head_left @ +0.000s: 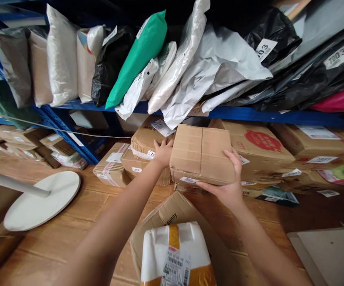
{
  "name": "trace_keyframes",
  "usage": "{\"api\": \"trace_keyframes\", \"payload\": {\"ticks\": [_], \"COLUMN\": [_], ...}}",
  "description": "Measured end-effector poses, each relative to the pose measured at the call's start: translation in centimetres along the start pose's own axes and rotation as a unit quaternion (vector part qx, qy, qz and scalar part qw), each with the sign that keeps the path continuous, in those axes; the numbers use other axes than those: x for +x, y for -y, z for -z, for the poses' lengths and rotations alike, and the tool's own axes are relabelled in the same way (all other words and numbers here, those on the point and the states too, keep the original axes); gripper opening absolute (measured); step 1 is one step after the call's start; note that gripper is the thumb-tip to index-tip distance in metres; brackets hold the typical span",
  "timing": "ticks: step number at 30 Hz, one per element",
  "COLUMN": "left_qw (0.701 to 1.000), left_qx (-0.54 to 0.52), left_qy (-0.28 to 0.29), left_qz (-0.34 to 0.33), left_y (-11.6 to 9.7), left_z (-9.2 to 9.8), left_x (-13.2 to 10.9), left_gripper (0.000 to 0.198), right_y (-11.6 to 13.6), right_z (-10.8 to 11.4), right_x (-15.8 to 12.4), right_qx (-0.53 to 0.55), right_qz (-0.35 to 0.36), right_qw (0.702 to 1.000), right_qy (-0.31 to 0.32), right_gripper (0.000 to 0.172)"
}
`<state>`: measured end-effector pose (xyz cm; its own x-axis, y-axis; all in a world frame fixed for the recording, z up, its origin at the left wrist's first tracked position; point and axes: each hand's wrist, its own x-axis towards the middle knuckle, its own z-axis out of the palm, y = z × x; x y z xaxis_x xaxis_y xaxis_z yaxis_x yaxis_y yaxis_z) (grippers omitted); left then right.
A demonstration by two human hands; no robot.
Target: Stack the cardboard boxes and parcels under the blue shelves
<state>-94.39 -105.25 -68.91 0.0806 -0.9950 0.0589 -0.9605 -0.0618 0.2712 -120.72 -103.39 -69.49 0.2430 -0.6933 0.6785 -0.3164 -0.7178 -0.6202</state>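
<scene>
Holding centre-frame box (200, 153) by right end in right hand (233, 184), with left hand (163, 154) spread at carton (145, 137) just left; probably stiff, lightish, best gripped at opposite ends.

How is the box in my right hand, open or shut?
Shut, as far as visible: no flap stands raised on the cardboard box.
</scene>
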Motion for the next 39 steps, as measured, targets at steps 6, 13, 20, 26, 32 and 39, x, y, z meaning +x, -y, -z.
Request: {"api": "trace_keyframes", "payload": {"ticks": [6,13,20,26,32,39], "left_qw": [0.988,0.99,0.992,0.993,0.995,0.996], "left_qx": [-0.057,-0.013,-0.006,0.016,0.019,0.017], "left_qy": [0.098,0.064,0.047,0.012,-0.002,-0.013], "left_qz": [-0.104,-0.121,-0.12,-0.114,-0.098,-0.089], "left_y": [1.4,1.3,1.7,1.8,2.0,2.3], "left_z": [2.7,2.6,2.0,1.1,0.5,0.5], "left_x": [-0.4,-1.5,-1.7,-1.6,-1.8,-1.8], "left_gripper": [0.086,0.107,0.103,0.101,0.109,0.107], "right_y": [-1.3,-2.4,0.2,-0.6,-2.9,-2.1], "right_z": [-1.9,-2.4,-2.5,-3.7,-4.9,-5.2], "right_x": [-0.8,3.3,4.0,3.0,5.6,5.3], "right_qx": [-0.151,-0.275,-0.334,-0.352,-0.359,-0.375], "right_qz": [-0.019,0.045,0.077,0.09,0.079,0.087], "right_qw": [0.988,0.956,0.934,0.924,0.922,0.915], "right_qy": [-0.039,-0.086,0.097,0.119,0.121,0.122], "right_gripper": [0.103,0.098,0.078,0.09,0.096,0.105]}}
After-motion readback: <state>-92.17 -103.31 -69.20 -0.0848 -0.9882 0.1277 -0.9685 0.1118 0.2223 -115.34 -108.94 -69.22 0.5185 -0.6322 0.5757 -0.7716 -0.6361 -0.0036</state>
